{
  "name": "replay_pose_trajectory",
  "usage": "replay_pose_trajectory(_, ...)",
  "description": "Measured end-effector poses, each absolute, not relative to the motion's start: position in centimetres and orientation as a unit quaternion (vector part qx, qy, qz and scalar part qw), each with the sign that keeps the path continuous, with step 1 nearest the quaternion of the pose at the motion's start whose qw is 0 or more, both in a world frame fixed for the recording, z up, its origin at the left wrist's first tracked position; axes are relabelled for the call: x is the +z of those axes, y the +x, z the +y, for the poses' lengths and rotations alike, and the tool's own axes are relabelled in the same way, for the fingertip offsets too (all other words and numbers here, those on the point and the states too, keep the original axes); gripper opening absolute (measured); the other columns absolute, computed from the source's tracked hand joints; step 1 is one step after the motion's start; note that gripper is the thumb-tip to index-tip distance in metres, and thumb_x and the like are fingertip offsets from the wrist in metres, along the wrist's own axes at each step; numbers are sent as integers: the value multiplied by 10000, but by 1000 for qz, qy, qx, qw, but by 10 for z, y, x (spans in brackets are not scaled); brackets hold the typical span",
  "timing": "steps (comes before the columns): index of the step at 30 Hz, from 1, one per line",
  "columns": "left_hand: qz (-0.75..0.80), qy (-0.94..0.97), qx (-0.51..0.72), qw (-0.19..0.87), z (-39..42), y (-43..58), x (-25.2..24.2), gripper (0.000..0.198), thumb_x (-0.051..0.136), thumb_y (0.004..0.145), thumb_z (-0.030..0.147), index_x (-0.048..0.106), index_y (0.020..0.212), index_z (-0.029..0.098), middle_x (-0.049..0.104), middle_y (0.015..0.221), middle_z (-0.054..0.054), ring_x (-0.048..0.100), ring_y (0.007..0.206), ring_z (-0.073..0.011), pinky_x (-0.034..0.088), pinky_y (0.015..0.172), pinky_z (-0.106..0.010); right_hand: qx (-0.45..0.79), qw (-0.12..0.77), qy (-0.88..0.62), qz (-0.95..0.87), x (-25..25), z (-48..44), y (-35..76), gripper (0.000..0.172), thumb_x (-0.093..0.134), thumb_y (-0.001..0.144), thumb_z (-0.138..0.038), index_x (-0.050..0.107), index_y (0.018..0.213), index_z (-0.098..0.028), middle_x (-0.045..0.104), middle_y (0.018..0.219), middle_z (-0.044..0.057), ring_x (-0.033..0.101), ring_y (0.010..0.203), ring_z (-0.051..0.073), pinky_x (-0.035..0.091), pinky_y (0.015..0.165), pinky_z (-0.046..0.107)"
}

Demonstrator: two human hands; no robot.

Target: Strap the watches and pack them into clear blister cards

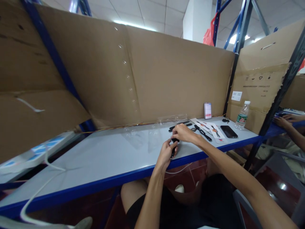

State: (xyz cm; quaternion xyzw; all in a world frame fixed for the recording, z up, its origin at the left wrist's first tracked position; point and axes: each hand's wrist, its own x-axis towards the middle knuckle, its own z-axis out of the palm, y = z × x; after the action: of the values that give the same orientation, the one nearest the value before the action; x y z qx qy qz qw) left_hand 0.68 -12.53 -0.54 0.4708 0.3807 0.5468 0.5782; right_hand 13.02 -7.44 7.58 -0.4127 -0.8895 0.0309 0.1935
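Note:
Near the front edge of the table, my left hand (165, 153) is closed around the black handle of a small tool (172, 153). My right hand (184, 133) pinches at the tool's upper end, just above my left fingers, which hide most of that part. The tool's exact kind cannot be made out. Behind my right hand lie more slim black tools (186, 123). To its right, another black-handled tool (203, 133) rests beside printed cards (217, 133) that picture a similar black tool.
Clear plastic packaging (152, 135) lies at mid-table. A black phone (228, 131), a water bottle (242, 117) and a lit phone (207, 110) leaning on the cardboard wall (171, 76) are on the right. A white cable (45, 184) crosses the left end. Another person's arm (289, 125) shows far right.

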Motion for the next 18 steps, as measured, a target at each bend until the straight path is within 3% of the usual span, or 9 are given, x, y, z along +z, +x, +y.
replay_pose_trajectory(7,384,476,554,564,-124,7,-8,578,808,607,472,498,1010,197,468,465,126,352,330,-61,182,370,-175,54,215,-492,-842,74,-77,119,192,668,859,-102,825,962,-145,806,893,87,728,872,178,435,725,206)
replay_pose_trajectory(12,386,470,556,567,-123,8,-11,581,804,628,452,516,1059,191,465,470,130,351,324,-62,141,377,-171,46,203,-466,-860,76,-75,126,162,674,907,-187,828,879,-149,804,888,94,721,861,181,419,714,218)
replay_pose_trajectory(18,390,468,562,560,-124,9,-8,517,771,643,415,524,1038,192,470,461,123,343,321,-66,152,369,-176,48,194,-415,-887,76,-75,129,168,730,877,-241,828,994,-170,801,899,68,715,848,174,435,727,211)
